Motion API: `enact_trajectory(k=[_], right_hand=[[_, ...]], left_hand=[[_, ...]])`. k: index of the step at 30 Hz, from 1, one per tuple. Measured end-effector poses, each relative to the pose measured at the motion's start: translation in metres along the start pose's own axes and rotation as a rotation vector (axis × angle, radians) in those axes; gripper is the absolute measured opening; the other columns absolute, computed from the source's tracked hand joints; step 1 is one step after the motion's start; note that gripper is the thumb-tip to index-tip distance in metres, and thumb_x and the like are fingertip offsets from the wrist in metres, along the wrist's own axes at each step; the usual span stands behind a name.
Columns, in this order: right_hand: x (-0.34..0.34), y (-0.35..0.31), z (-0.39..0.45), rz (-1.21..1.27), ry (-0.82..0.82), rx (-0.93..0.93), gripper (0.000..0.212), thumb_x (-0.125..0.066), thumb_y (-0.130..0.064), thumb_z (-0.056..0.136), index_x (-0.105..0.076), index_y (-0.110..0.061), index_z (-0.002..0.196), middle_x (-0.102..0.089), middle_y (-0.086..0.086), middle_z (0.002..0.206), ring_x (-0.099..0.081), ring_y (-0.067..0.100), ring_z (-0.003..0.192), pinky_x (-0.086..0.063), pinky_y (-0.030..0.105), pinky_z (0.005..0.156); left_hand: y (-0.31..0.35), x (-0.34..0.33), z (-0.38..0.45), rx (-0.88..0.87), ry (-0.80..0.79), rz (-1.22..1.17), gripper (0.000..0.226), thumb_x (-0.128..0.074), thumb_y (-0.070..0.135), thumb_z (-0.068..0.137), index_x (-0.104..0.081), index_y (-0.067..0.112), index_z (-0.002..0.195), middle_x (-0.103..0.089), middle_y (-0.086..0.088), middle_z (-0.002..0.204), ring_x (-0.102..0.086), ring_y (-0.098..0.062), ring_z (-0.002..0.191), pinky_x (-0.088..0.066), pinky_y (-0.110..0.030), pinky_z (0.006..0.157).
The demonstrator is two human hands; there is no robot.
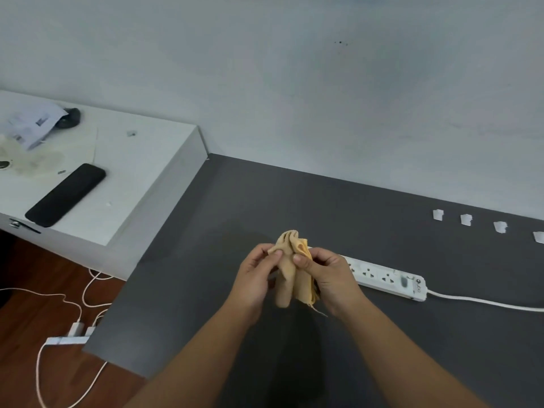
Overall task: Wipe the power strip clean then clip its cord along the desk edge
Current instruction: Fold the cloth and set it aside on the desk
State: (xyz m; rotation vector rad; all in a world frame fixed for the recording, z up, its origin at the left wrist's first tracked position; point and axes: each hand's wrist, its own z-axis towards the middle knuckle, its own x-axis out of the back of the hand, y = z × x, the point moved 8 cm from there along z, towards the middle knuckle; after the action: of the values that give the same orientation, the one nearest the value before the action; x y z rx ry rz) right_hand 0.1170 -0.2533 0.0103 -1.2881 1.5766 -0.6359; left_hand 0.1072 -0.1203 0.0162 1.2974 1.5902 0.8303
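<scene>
Bunching the cloth (294, 269) between left hand (255, 282) and right hand (329, 279), both grips pinching it, we should fold a flat pad before wiping the power strip (385, 278) near the tabletop's (206, 290) middle.

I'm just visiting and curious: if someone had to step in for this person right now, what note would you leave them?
Left hand and right hand: both pinch the bunched yellow cloth, held up above the dark desk.
White power strip: lies flat on the desk behind the right hand, its white cord trailing off to the right, unclipped.
Four white cord clips: in a row near the wall, along the desk's far edge.
Done: cloth is in hand; whether any wiping has happened cannot be told.
Left: wipe the strip, then press the cord into the clips.
</scene>
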Motion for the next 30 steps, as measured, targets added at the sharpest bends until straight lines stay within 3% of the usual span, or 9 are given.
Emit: enact_trajectory(k=[3,9,12,15,20,23,26,28,30], right_hand=[[-0.007,0.009,0.006,-0.045,0.021,-0.060,0.051,-0.081,-0.039,0.067,-0.065,0.001,0.095,-0.061,0.025,0.098,-0.059,0.035,0.088,-0.047,0.066,0.084],[-0.024,0.043,0.024,-0.090,0.131,-0.177,0.021,-0.052,-0.036,0.093,-0.063,-0.019,0.100,-0.068,0.010,0.107,-0.065,0.029,0.095,-0.055,0.056,0.083],[-0.031,0.058,0.032,-0.308,0.234,-0.204,0.021,-0.043,-0.040,0.095,-0.059,-0.026,0.096,-0.066,0.005,0.102,-0.063,0.025,0.095,-0.055,0.048,0.085],[-0.043,0.063,0.039,-0.608,0.238,-0.128,0.028,-0.037,-0.041,0.097,-0.055,-0.019,0.095,-0.061,0.002,0.095,-0.058,0.021,0.091,-0.046,0.036,0.081],[-0.080,0.084,0.055,-0.889,0.095,-0.123,0.024,-0.044,-0.038,0.093,-0.059,-0.019,0.093,-0.063,-0.002,0.092,-0.058,0.016,0.086,-0.045,0.032,0.074],[-0.101,0.096,0.069,-0.952,0.059,-0.123,0.019,-0.051,-0.038,0.090,-0.060,-0.022,0.087,-0.065,-0.002,0.086,-0.062,0.018,0.085,-0.046,0.031,0.071],[-0.114,0.105,0.077,-1.060,0.040,-0.098,0.025,-0.060,-0.037,0.086,-0.055,-0.024,0.107,-0.061,-0.003,0.095,-0.058,0.016,0.089,-0.042,0.028,0.073],[-0.122,0.095,0.076,-1.235,0.068,0.113,0.039,-0.062,-0.033,0.084,-0.047,-0.025,0.119,-0.053,-0.003,0.109,-0.050,0.015,0.099,-0.043,0.030,0.083],[-0.140,0.089,0.066,-1.471,0.003,0.379,0.041,-0.057,-0.030,0.085,-0.047,-0.024,0.125,-0.051,-0.001,0.124,-0.048,0.020,0.109,-0.043,0.036,0.089]], left_hand=[[-0.003,0.032,0.008,0.059,0.075,-0.091,0.020,-0.050,0.026,0.098,-0.064,0.013,0.092,-0.069,-0.007,0.090,-0.065,-0.022,0.087,-0.053,-0.037,0.074],[-0.002,0.086,0.018,0.073,0.272,0.193,0.036,-0.039,0.043,0.100,-0.060,0.014,0.103,-0.067,-0.009,0.105,-0.064,-0.016,0.089,-0.051,-0.030,0.073],[-0.024,0.098,0.023,0.284,0.087,0.070,0.044,-0.050,0.055,0.092,-0.059,0.018,0.114,-0.068,-0.005,0.112,-0.067,-0.022,0.102,-0.055,-0.039,0.081],[-0.040,0.120,0.023,0.349,-0.023,-0.004,0.034,-0.063,0.031,0.090,-0.059,0.015,0.119,-0.069,-0.010,0.118,-0.066,-0.026,0.107,-0.054,-0.043,0.090],[-0.022,0.184,0.032,0.129,0.163,0.546,0.022,-0.067,0.030,0.086,-0.058,0.026,0.105,-0.067,0.003,0.103,-0.063,-0.016,0.098,-0.052,-0.038,0.087],[-0.010,0.217,0.040,0.091,0.213,0.574,0.040,-0.072,0.031,0.082,-0.051,0.029,0.116,-0.064,0.008,0.107,-0.062,-0.013,0.099,-0.052,-0.035,0.085],[-0.002,0.244,0.047,0.061,0.275,0.876,0.057,-0.069,0.031,0.082,-0.039,0.037,0.130,-0.058,0.006,0.120,-0.057,-0.017,0.109,-0.049,-0.036,0.089],[0.008,0.241,0.046,-0.091,0.320,1.209,0.058,-0.063,0.030,0.086,-0.037,0.031,0.138,-0.050,0.000,0.136,-0.048,-0.024,0.123,-0.043,-0.041,0.099],[0.007,0.219,0.038,-0.283,0.252,1.400,0.052,-0.048,0.034,0.092,-0.037,0.025,0.142,-0.040,0.001,0.149,-0.036,-0.025,0.136,-0.033,-0.043,0.109]])
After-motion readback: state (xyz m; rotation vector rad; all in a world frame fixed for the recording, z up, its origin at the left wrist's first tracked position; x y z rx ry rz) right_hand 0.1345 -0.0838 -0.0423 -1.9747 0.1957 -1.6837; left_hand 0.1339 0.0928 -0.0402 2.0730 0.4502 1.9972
